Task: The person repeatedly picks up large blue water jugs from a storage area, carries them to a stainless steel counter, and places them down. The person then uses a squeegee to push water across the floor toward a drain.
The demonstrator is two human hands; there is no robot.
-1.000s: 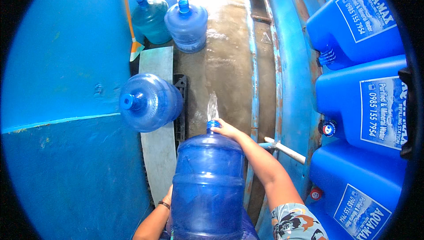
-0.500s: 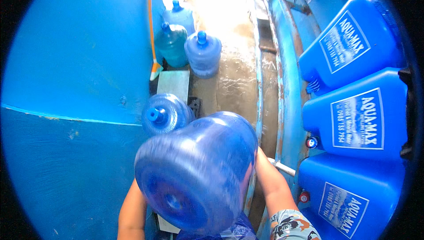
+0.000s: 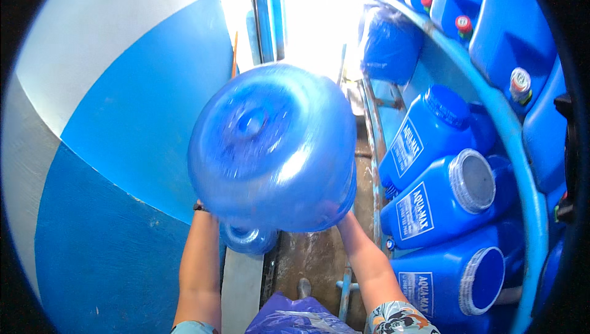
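A big, clear blue water jug (image 3: 270, 149) is raised in front of me, its round bottom facing up and toward me. My left hand (image 3: 206, 211) grips its left side; the fingers are mostly hidden behind it. On the lower right side, my right hand (image 3: 342, 216) supports the jug, its fingers also largely hidden. Below, partly covered by the raised jug, another clear blue water jug (image 3: 251, 239) stands near the wall.
A blue-and-white wall (image 3: 123, 168) runs along my left. On the right, blue plastic containers (image 3: 409, 211) line a rack with a curved blue rail (image 3: 519, 143); more containers sit above it. The narrow floor (image 3: 307, 254) looks wet. Bright light fills the far end.
Both hands have lifted the jug higher and tipped its bottom upward. My view has tilted up, showing more of the upper wall and rack.
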